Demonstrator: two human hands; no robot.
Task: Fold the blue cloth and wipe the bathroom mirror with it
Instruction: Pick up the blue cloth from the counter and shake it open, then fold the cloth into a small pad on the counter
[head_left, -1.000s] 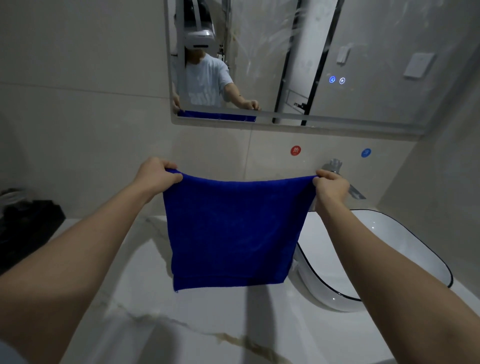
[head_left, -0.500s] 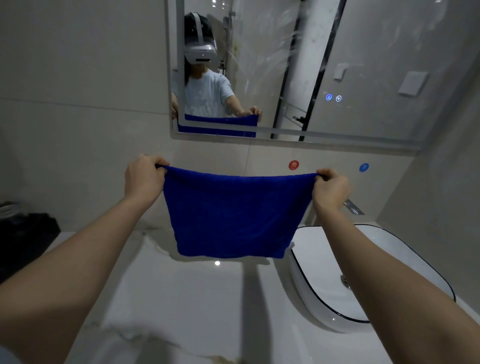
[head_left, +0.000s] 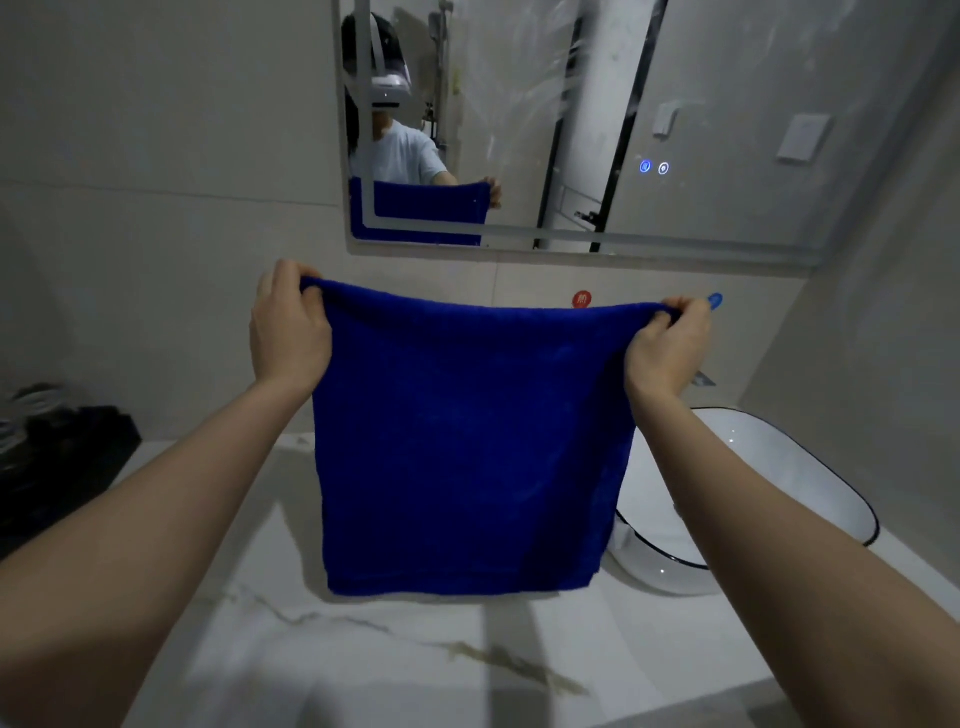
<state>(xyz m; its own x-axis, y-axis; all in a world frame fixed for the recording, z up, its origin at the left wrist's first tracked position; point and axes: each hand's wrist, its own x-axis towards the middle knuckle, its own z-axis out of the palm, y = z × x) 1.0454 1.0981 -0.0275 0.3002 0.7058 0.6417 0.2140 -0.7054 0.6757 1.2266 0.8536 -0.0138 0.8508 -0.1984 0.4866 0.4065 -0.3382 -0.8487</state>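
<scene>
Nearest the camera, the pale marbled counter is being crossed by both forearms, which are being stretched forward over it. Over the counter, the blue cloth is being held up as a flat, nearly square sheet. Whether its lower edge is touching the counter cannot be told. Just above that lower edge a second hem is showing, so the cloth is being judged as already doubled once.

Its top left corner is being pinched by the left hand, with the fingers curled over the bunched edge. Its top right corner is being pinched likewise by the right hand, thumb and fingertips closed on the fabric. The top edge is being drawn taut between them.

To the right, the white basin is being partly hidden by the cloth. On the far wall, the mirror is being left untouched, and streaks are showing on its glass.

Folding is being judged as the step in hand. For the next move, the two held corners are being called together, so that a pad fit for one hand is being made before the glass is being wiped.
</scene>
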